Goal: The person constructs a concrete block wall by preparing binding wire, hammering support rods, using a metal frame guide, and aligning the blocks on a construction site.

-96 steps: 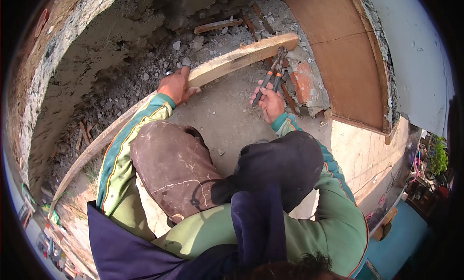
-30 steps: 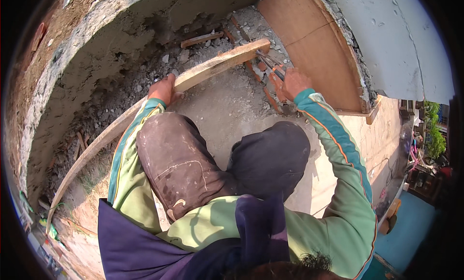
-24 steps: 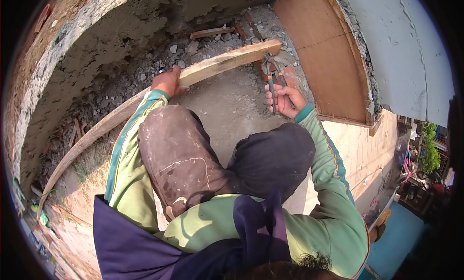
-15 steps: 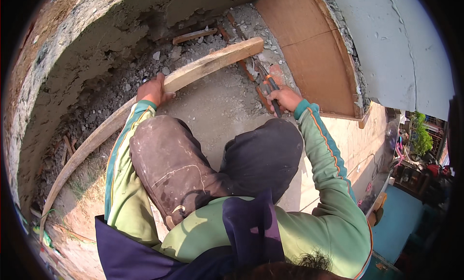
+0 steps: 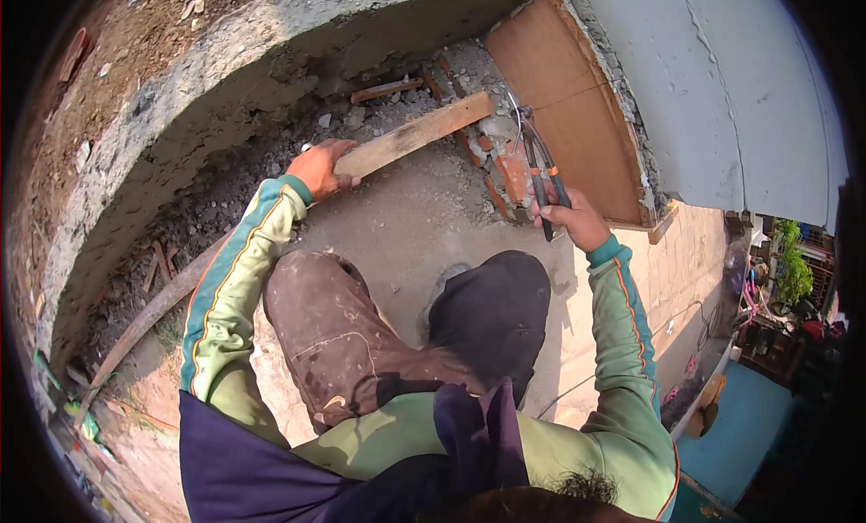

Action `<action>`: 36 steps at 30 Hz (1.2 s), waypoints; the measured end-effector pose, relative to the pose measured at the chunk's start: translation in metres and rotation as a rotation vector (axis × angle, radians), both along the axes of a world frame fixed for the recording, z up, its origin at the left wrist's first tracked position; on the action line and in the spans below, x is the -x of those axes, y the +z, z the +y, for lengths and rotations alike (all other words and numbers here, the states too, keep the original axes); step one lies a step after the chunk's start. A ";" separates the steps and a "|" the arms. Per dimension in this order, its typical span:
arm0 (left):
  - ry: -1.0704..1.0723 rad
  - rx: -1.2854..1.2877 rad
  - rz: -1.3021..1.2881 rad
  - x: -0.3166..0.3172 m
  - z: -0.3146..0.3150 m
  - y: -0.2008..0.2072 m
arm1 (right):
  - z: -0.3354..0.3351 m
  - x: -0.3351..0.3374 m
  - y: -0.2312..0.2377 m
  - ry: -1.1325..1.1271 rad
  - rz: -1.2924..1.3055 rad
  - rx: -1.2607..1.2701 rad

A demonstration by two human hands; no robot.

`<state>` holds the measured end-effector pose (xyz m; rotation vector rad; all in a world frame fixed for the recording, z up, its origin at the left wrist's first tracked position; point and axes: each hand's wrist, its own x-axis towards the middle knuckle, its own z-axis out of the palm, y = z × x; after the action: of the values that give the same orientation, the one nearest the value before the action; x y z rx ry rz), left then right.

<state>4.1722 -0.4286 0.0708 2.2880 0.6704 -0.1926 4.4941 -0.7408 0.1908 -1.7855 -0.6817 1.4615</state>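
Note:
My left hand [image 5: 320, 166] grips a long wooden plank [image 5: 415, 133] that runs from the lower left up to the bricks at the top middle. My right hand [image 5: 573, 218] holds a pair of pincers [image 5: 538, 162] with dark and orange handles; the jaws point up toward thin wire beside the brown plywood board [image 5: 577, 108]. Red bricks [image 5: 512, 175] sit just left of the pincers. I am crouched, with my knees [image 5: 361, 333] over the concrete floor [image 5: 406, 225].
A curved concrete wall [image 5: 225, 81] rings rubble and loose stones [image 5: 216, 207]. A grey plastered wall [image 5: 722, 90] stands on the right. Beyond the slab's right edge there is a drop to a blue surface [image 5: 749, 424] and plants [image 5: 794, 270].
My right hand has raised the pincers toward the wire by the plywood. My left hand has stayed on the plank, and the view has shifted slightly.

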 end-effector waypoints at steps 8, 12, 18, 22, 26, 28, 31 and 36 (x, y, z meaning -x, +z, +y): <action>0.871 0.608 -0.733 0.017 -0.133 0.241 | 0.062 0.138 0.141 0.350 -0.007 0.009; 1.247 0.521 -0.657 0.077 -0.198 0.296 | 0.039 0.215 0.218 0.409 0.015 0.116; 1.422 0.277 -0.158 0.190 -0.295 0.380 | 0.014 0.286 0.270 0.747 0.216 0.454; 1.709 0.284 0.100 0.260 -0.383 0.389 | 0.037 0.349 0.297 1.020 0.200 0.836; 2.166 0.182 -0.004 0.331 -0.489 0.409 | 0.041 0.386 0.277 1.322 -0.068 0.746; 2.461 0.222 -0.078 0.354 -0.554 0.390 | 0.057 0.408 0.280 1.558 -0.281 0.612; 2.895 0.190 -0.122 0.372 -0.647 0.362 | 0.100 0.394 0.206 1.727 -0.606 0.568; 3.262 0.393 0.170 0.369 -0.752 0.337 | 0.169 0.454 0.214 1.962 -1.027 0.652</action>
<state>3.8034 -1.1810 0.4075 1.2831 -3.0088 -1.0037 4.0402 -0.5719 0.4049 -2.1448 -3.4753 1.5912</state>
